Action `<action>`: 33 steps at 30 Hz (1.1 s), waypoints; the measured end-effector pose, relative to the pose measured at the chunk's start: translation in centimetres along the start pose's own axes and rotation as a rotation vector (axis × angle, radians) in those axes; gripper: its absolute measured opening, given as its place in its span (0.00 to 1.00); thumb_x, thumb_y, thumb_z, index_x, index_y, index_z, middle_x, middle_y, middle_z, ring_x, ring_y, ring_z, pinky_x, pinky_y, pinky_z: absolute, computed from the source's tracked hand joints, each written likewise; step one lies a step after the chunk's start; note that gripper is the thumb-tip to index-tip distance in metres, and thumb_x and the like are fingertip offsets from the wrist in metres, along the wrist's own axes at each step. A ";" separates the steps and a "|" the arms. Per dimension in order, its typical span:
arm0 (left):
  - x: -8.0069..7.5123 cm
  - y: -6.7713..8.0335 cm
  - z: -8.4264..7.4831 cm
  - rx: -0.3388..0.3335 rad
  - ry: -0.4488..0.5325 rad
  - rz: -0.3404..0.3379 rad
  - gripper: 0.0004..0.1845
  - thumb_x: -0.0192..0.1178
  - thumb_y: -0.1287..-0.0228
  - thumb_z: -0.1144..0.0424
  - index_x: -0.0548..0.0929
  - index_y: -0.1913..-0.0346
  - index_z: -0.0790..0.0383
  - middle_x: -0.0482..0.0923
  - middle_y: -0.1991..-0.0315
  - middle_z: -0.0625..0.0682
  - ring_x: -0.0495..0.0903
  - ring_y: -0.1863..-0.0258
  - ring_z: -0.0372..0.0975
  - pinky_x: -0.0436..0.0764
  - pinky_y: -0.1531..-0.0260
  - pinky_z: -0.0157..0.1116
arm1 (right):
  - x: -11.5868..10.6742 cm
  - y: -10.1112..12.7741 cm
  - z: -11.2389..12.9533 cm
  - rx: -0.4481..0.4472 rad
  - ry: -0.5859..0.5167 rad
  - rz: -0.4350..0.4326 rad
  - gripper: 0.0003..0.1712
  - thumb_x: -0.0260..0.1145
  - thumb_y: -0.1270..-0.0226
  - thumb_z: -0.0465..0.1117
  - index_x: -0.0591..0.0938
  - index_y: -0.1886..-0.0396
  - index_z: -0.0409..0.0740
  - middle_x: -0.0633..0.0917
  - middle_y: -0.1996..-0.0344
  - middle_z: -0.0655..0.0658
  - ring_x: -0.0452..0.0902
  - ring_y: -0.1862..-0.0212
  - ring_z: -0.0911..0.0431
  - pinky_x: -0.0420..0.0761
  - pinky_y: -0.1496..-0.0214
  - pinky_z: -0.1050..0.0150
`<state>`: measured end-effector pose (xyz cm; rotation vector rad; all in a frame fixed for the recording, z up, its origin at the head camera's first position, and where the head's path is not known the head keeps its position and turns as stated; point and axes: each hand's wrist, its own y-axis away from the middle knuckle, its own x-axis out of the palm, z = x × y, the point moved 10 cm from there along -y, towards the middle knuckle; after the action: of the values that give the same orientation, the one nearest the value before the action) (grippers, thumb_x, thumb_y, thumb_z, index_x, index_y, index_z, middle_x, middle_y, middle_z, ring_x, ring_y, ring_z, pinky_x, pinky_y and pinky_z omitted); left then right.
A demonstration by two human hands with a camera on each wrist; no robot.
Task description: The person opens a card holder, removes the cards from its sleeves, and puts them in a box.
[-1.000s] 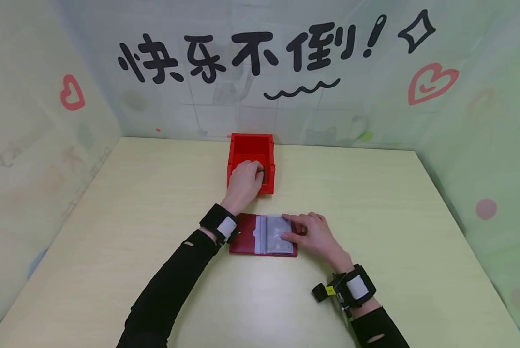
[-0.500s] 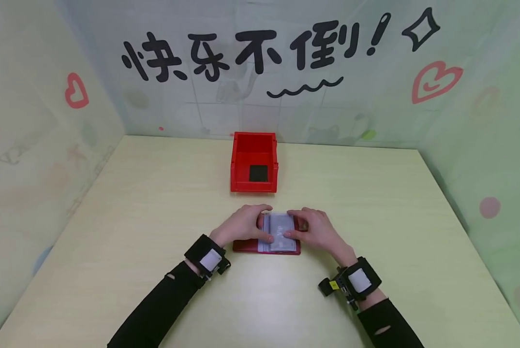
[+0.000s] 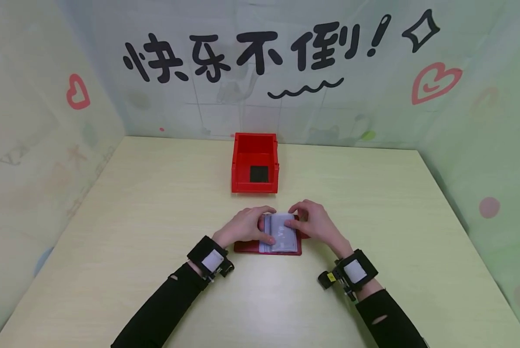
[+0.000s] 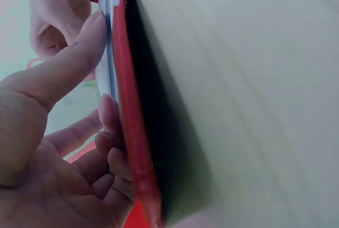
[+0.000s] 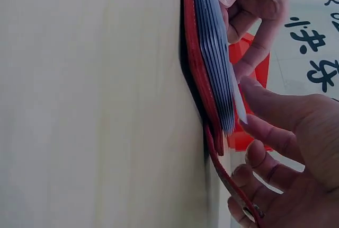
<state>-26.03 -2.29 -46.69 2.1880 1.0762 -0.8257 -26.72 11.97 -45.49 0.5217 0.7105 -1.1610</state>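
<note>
A red card holder [image 3: 246, 248] lies open on the table, with a stack of clear plastic sleeves [image 3: 281, 239] at its right part. My left hand [image 3: 245, 226] holds it from the left, the thumb on the sleeves and the other fingers bent at the far side. From the right, my right hand [image 3: 315, 221] pinches the top sleeve [image 5: 239, 98] between thumb and index finger; in the right wrist view its edge stands off the stack. Below that hand hangs the holder's red strap [image 5: 228, 177] with a metal snap.
Behind the holder stands a red plastic bin [image 3: 255, 187], with a dark square piece [image 3: 259, 174] inside. The pale wooden table [image 3: 155, 193] ends at a printed backdrop [image 3: 164, 111] at the back and sides.
My left hand has come from the red bin back to the card holder, and the dark square piece now shows in the bin. My right hand has shifted slightly away from me.
</note>
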 end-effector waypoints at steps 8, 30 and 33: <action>0.0 0.0 0.0 0.014 0.049 -0.004 0.38 0.78 0.49 0.53 0.74 0.34 0.55 0.77 0.69 0.49 0.75 0.67 0.37 0.72 0.66 0.32 | 0.2 -0.5 -0.5 0.091 -0.115 0.012 0.13 0.69 0.32 0.47 0.87 0.65 0.41 0.83 0.76 0.46 0.74 0.72 0.56 0.74 0.69 0.67; -1.2 0.0 2.4 0.001 0.553 0.043 0.17 0.44 0.27 0.66 0.79 0.46 0.70 0.81 0.63 0.56 0.77 0.69 0.39 0.78 0.64 0.29 | 1.7 0.3 -0.2 0.026 -0.349 0.053 0.15 0.61 0.25 0.43 0.86 0.51 0.36 0.82 0.67 0.37 0.74 0.64 0.53 0.73 0.67 0.71; -1.5 0.3 2.8 -0.028 0.597 0.024 0.20 0.41 0.27 0.65 0.80 0.46 0.72 0.81 0.59 0.57 0.78 0.68 0.39 0.80 0.63 0.29 | 1.6 0.2 -0.1 0.002 -0.269 0.049 0.17 0.68 0.31 0.40 0.85 0.46 0.38 0.80 0.70 0.42 0.73 0.68 0.56 0.72 0.71 0.71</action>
<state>-27.31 -5.14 -47.33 2.4835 1.3127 -0.1296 -26.19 11.08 -46.74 0.3733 0.4626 -1.1594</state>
